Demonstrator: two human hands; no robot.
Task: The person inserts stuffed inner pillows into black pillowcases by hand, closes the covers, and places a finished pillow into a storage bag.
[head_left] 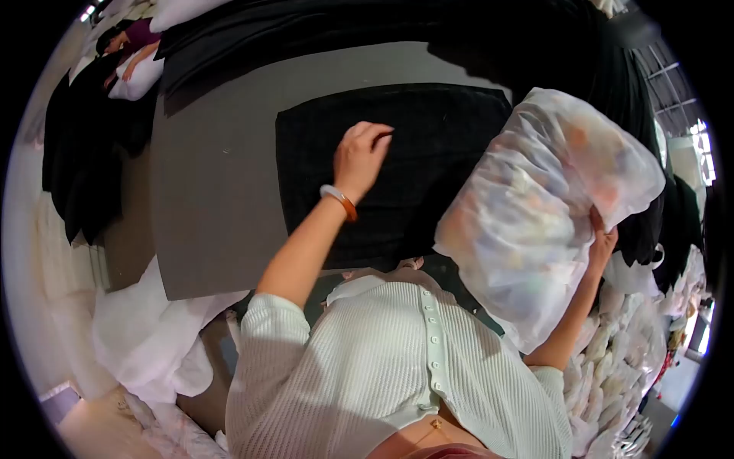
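Observation:
A black folded cloth (397, 183) lies flat on the grey table. Over its left part is my left hand (362, 157), with a white and an orange bangle at the wrist. Its fingers are curled together, and whether anything small is between them is hidden. At the right, my right hand (603, 236) grips the edge of a large translucent white plastic bag (527, 206). The bag is bulky, with blurred coloured contents showing through. It hangs tilted over the cloth's right side and the table's near edge.
The grey table (218, 206) spreads under the cloth. Long black fabric (306, 30) drapes along its far edge. Another person (138, 53) leans over a white bundle at the far left. White sheeting (153, 333) lies at lower left; several filled bags (612, 367) are piled at right.

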